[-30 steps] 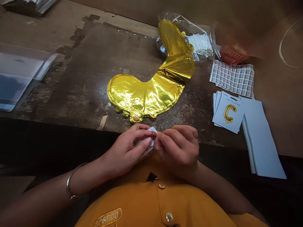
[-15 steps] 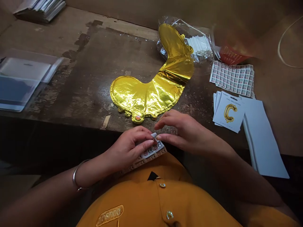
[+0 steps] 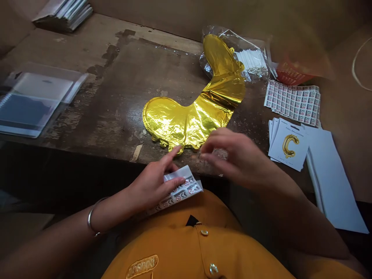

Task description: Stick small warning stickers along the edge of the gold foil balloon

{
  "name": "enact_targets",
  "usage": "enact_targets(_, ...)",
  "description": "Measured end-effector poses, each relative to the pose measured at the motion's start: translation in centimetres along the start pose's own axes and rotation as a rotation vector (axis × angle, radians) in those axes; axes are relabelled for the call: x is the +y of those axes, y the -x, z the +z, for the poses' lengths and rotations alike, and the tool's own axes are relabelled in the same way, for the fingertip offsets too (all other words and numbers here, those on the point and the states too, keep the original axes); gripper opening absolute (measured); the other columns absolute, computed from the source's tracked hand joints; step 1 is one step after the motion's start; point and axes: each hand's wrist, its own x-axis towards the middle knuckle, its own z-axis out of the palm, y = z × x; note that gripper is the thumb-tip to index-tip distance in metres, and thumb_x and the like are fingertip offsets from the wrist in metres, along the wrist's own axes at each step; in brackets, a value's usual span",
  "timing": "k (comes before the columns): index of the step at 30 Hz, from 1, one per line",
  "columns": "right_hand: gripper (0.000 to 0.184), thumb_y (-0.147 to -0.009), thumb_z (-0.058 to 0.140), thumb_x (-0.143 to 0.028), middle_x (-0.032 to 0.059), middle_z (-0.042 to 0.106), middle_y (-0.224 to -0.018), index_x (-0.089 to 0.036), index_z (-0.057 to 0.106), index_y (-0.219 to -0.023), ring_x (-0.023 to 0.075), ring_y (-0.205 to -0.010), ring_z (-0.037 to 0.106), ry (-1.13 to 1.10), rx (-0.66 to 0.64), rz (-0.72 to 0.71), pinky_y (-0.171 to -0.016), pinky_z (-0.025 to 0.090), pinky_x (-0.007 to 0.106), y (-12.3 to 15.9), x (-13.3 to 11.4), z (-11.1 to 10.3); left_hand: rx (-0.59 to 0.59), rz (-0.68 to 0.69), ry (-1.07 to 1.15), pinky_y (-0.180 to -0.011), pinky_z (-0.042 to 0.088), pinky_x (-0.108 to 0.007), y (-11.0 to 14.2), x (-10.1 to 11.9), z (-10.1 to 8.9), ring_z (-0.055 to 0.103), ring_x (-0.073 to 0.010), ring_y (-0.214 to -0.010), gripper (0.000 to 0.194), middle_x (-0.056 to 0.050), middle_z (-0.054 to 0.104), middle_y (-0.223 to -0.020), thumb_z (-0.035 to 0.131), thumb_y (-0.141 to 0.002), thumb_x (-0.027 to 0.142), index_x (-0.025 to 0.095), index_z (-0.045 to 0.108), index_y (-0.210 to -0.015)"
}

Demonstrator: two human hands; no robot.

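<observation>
Glossy white sticker strip, printed with rows of small symbols, is now held by the left hand alone, the right hand having just been drawn off it. The strip is pinched between the left thumb and fingers just above the lap, near the table's front edge, while the left forefinger is extended towards the balloon. A metal bangle is worn on that wrist. The right hand is carried up and away over the front of the table, blurred by motion, with its fingers loosely curled and partly open. Nothing is clearly held by them, though a tiny label could not be ruled out through the blur.

A gold foil balloon is laid flat at the centre of the worn wooden workbench, just beyond both hands. A plastic bag of white sticks is placed behind its upper end. To the right, a sheet of printed labels and a stack of foil-balloon cards showing a gold letter C are set out, with clear plastic sleeves at the left.
</observation>
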Motion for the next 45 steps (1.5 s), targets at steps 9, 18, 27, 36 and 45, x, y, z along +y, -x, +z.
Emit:
enact_targets(9,0.007,-0.084,0.059,-0.018,0.003,0.062,-0.082,-0.018,0.062,-0.077,0.0168,-0.083,0.057,-0.143,0.22,0.029,-0.078,0.042,0.031,-4.6,2.8,4.7,0.07,0.416,-0.692,-0.093,0.046,-0.046,-0.7,1.2,-4.3,0.061,-0.0279,-0.11,0.021,-0.009,0.068,-0.114,0.055,-0.091,0.028,0.017,0.066,-0.078)
enact_targets(18,0.017,-0.084,0.058,-0.016,0.0012,0.059,-0.072,-0.018,0.06,-0.067,0.0148,-0.073,0.051,-0.046,0.022,0.125,-0.07,0.038,0.028,-6.0,4.0,5.1,0.061,0.546,-0.871,-0.118,0.017,-0.052,-1.2,-2.6,-2.1,0.048,-0.0255,-0.131,0.015,-0.013,0.057,-0.136,0.048,-0.091,0.009,0.014,0.061,-0.087)
enact_targets(27,0.014,-0.085,0.056,-0.02,0.0018,0.058,-0.074,-0.016,0.063,-0.073,0.0138,-0.072,0.05,-0.053,-0.062,0.136,-0.065,0.036,0.027,-6.2,3.4,5.4,0.026,0.546,-0.846,-0.114,0.021,-0.06,-1.2,-2.0,-2.3,0.049,-0.0301,-0.13,0.021,-0.017,0.057,-0.135,0.042,-0.091,0.006,0.012,0.062,-0.09)
enact_targets(36,0.012,-0.083,0.057,-0.019,0.0006,0.058,-0.073,-0.016,0.063,-0.073,0.0118,-0.068,0.05,-0.088,-0.09,0.156,-0.064,0.037,0.025,-6.5,3.6,5.4,0.024,0.55,-0.836,-0.112,0.022,-0.064,-1.3,-1.9,-2.3,0.05,-0.032,-0.129,0.022,-0.018,0.057,-0.134,0.04,-0.088,0.004,0.012,0.061,-0.088)
enact_targets(45,0.013,-0.084,0.057,-0.019,0.0016,0.06,-0.073,-0.016,0.063,-0.073,0.013,-0.07,0.052,-0.032,-0.102,0.141,-0.065,0.038,0.026,-6.7,3.8,5.7,0.028,0.558,-0.85,-0.109,0.025,-0.065,-1.3,-1.8,-2.4,0.052,-0.0325,-0.126,0.022,-0.019,0.058,-0.132,0.039,-0.089,0.006,0.012,0.061,-0.087)
